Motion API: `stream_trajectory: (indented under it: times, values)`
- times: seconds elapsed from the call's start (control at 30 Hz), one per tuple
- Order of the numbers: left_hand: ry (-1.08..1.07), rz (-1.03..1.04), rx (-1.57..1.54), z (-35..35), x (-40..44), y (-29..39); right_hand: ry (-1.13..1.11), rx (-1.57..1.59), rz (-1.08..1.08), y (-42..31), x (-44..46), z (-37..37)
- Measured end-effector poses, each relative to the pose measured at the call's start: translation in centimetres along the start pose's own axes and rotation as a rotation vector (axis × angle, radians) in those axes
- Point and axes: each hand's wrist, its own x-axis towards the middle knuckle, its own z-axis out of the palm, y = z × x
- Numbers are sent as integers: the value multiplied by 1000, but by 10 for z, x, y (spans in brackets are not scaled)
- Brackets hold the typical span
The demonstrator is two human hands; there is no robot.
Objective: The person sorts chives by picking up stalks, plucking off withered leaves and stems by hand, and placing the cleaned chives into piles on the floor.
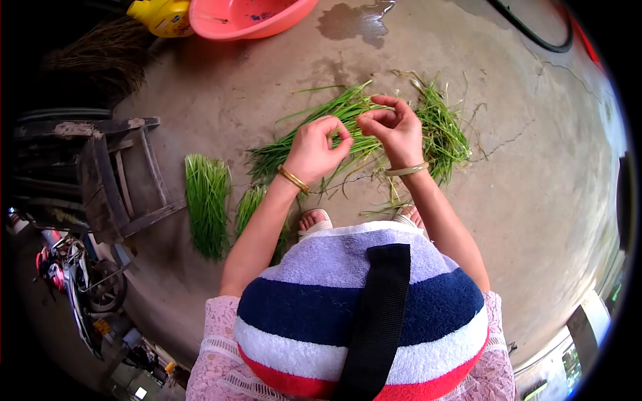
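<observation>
Both my hands are raised over the green stalks on the floor. My left hand (317,148), with a gold bangle at the wrist, has its fingers curled towards the thumb; anything between them is too small to make out. A little to its right, my right hand (397,130) wears a pale bangle and pinches thumb and forefinger together, its contents unclear. Beneath them lies a loose pile of long green stalks (287,145). A tangled heap (441,137) is right of my right hand. One neat bundle (206,200) lies at the left, and a smaller one (251,200) near my left forearm.
A pink basin (251,30) and a yellow bottle (164,17) stand at the top left. Below them are a straw broom (100,57) and a wooden stool (107,174). A motorcycle (83,284) is at the lower left. A dark hose (545,45) curves at the top right.
</observation>
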Motion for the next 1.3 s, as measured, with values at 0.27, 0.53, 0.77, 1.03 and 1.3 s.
stream_trajectory:
  times: [0.27,0.53,0.77,1.03,1.3]
  values:
    - [154,-18,-100,-20,4,-17,234,115,-71,-18,22,-44]
    - [173,-69,-10,-31,-3,-12,-27,11,-38,4,8,1]
    - [22,-87,14,-10,-6,9,-66,-184,-180,3,4,14]
    - [30,-83,-7,-13,-7,-3,-13,11,-61,-4,15,-6]
    - [88,-31,-105,-12,-1,-14,-56,-45,2,3,6,0]
